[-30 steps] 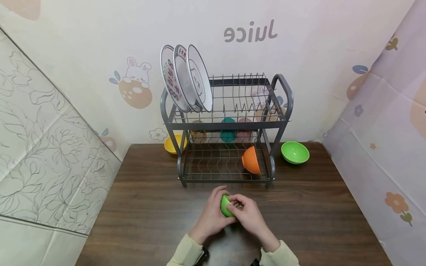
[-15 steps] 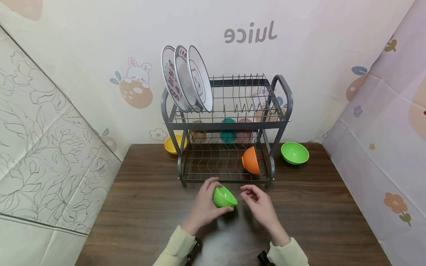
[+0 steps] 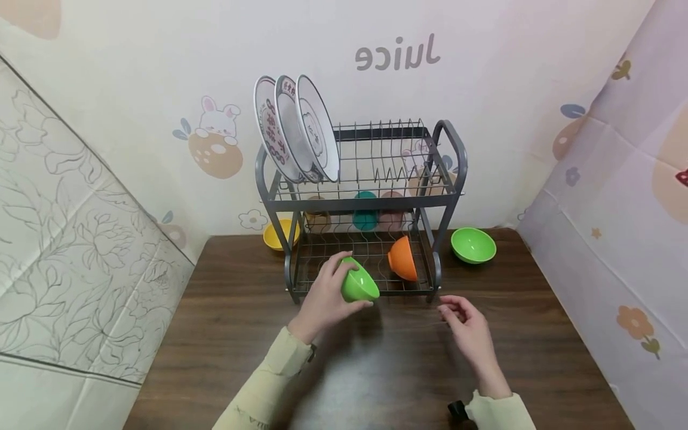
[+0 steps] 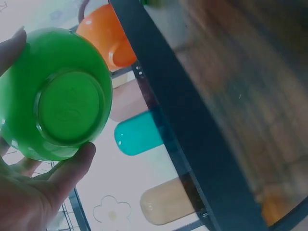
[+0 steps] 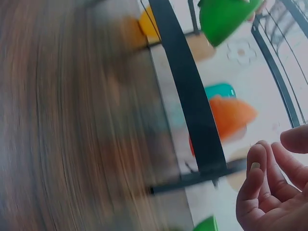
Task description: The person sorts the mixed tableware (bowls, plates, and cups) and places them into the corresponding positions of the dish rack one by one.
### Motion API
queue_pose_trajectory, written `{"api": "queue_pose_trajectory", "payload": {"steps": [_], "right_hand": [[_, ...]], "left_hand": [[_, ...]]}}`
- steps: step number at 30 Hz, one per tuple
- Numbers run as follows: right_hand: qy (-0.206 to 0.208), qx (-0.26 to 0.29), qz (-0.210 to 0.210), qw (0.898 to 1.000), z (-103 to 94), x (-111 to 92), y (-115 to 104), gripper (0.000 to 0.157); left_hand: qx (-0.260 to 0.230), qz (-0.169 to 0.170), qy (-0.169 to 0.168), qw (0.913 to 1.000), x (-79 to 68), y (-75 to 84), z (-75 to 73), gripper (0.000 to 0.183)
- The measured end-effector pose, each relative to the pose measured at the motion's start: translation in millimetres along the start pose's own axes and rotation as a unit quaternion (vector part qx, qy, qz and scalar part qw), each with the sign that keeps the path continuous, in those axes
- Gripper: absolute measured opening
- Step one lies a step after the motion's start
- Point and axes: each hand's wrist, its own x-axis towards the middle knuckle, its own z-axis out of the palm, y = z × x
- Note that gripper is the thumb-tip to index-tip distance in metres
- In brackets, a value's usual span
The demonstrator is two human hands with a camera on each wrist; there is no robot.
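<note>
My left hand (image 3: 322,301) grips a small green bowl (image 3: 360,284) by its rim and side, thumb below and fingers above. The bowl is tilted, its opening facing right, and overlaps the front of the rack's lower shelf. In the left wrist view the green bowl (image 4: 70,108) shows its round foot, with the thumb along its edge. My right hand (image 3: 472,334) hovers over the table to the right of the rack's front leg, fingers loosely bent and holding nothing. An orange bowl (image 3: 402,260) stands on its side at the right of the lower shelf.
A dark two-tier dish rack (image 3: 360,203) stands at the back, with three patterned plates (image 3: 318,134) upright on its top left. Teal (image 3: 365,210) and other cups show behind the lower shelf. A yellow bowl (image 3: 275,235) sits left, another green bowl (image 3: 473,245) right.
Both hands were together at the green bowl. The right hand has let go and moved right; the left hand has carried the bowl forward to the rack's lower front.
</note>
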Motion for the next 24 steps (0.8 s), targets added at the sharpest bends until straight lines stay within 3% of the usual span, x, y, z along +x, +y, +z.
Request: {"api": "queue_pose_trajectory", "payload": {"steps": [14, 18, 24], "right_hand": [[0.114, -0.021, 0.079, 0.99, -69.8, 5, 26, 0.031], [0.12, -0.021, 0.098, 0.988, -75.0, 4, 28, 0.033], [0.109, -0.008, 0.1, 0.989, -67.2, 2, 30, 0.029]], "left_hand": [[0.071, 0.061, -0.049, 0.9944, 47.1, -9.8, 13.8, 0.07], [0.086, 0.074, -0.065, 0.9914, 60.2, -7.6, 20.4, 0.069], [0.116, 0.09, -0.099, 0.9842, 75.4, -8.3, 32.1, 0.07]]}}
